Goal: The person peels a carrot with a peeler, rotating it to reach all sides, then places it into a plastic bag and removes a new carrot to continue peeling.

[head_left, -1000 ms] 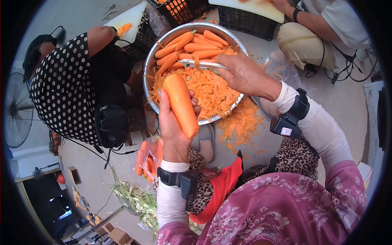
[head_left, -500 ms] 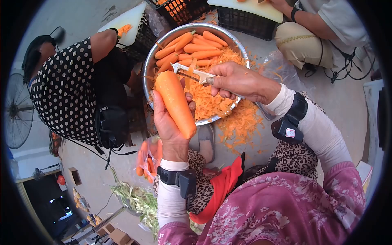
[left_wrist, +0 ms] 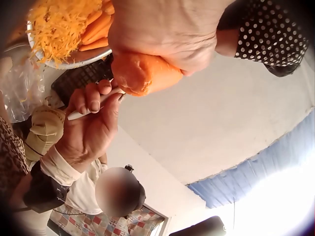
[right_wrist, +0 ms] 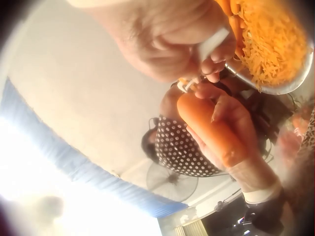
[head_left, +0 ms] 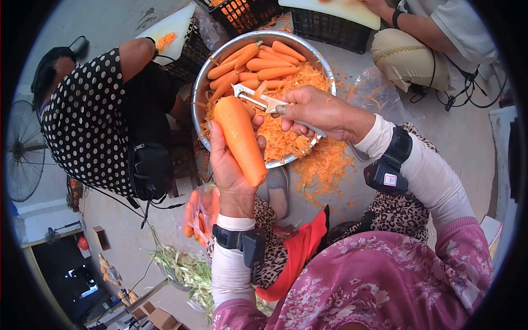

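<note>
In the head view my left hand (head_left: 234, 170) grips a thick, peeled-looking orange carrot (head_left: 240, 140), its thumb along one side and fingertips round the other. The carrot slants over the near side of the metal bowl (head_left: 199, 118). My right hand (head_left: 324, 113) holds a white-handled peeler (head_left: 267, 103), whose head is right by the carrot's far end. A curl of peel (head_left: 260, 88) clings to the peeler's blade. The left wrist view shows the carrot (left_wrist: 147, 73) end-on below the left palm. The right wrist view shows the carrot (right_wrist: 209, 125) lying along the left hand.
Whole carrots (head_left: 269, 63) and a heap of shavings (head_left: 286, 137) fill the bowl. More shavings (head_left: 324, 165) lie on the floor. A bag of carrots (head_left: 201, 212) stands beside my left forearm. People sit at left and upper right, near black crates (head_left: 330, 30) topped with cutting boards.
My right hand has brought the peeler from over the bowl back toward me, to the carrot's far end. The carrot shifted slightly left, then back right, in the left hand.
</note>
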A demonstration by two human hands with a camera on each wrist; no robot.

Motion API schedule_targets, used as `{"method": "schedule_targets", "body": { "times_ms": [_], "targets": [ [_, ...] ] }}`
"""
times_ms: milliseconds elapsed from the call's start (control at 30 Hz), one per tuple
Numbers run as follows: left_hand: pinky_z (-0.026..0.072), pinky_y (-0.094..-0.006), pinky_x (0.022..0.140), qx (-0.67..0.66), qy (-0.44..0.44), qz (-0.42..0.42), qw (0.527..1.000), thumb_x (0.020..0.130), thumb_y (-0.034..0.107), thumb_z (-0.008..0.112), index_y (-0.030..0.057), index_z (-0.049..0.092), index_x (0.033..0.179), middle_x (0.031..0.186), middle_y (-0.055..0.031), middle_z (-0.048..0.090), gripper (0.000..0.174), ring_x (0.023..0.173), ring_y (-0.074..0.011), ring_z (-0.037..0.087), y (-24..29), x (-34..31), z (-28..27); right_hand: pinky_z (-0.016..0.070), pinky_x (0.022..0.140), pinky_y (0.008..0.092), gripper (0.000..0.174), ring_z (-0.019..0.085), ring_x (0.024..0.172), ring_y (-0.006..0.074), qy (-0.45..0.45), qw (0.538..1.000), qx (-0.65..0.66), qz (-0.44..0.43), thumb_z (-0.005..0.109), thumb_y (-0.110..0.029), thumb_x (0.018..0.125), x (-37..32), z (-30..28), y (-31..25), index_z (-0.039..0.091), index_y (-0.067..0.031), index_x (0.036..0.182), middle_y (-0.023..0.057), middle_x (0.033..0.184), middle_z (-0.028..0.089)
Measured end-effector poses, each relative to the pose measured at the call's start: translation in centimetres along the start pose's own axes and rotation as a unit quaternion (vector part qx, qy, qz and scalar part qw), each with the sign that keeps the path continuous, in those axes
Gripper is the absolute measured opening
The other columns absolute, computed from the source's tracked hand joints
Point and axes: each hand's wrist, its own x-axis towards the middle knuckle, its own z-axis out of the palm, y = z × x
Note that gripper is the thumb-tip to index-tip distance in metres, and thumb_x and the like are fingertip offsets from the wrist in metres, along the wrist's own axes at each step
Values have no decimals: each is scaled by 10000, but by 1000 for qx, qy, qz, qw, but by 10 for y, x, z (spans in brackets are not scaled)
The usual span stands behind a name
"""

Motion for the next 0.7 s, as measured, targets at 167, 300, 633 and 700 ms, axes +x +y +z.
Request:
{"method": "schedule_targets", "body": {
  "times_ms": [167,300,633,700],
  "targets": [
    [496,-302,610,35,18,5,999,963,486,390,61,520,1206,1041,-127,606,506,963,-234,591,0,1,-3,384,481,179,138,477,542,50,-2,1000,-3,1,488,-140,924,-1,-1,1,543,-17,953,39,749,576],
    [495,-298,604,41,31,2,999,962,490,390,63,519,1211,1041,-124,609,511,955,-224,595,-1,0,-1,381,481,176,162,473,542,47,3,1000,13,4,489,-143,924,-2,-1,0,547,-4,984,40,750,574],
    [506,-299,595,63,66,-16,996,952,502,409,63,515,1217,1042,-114,620,523,913,-209,608,-2,4,-3,371,468,178,187,462,550,37,31,998,45,-33,503,-140,911,-4,-11,-10,537,-6,1037,29,772,579],
    [516,-305,601,70,77,-15,994,951,501,414,59,515,1210,1049,-116,618,522,904,-210,610,-2,3,-6,368,466,178,184,460,551,35,47,997,46,-31,502,-135,910,-5,-13,-11,538,-10,1040,25,776,580]
  ]
}}
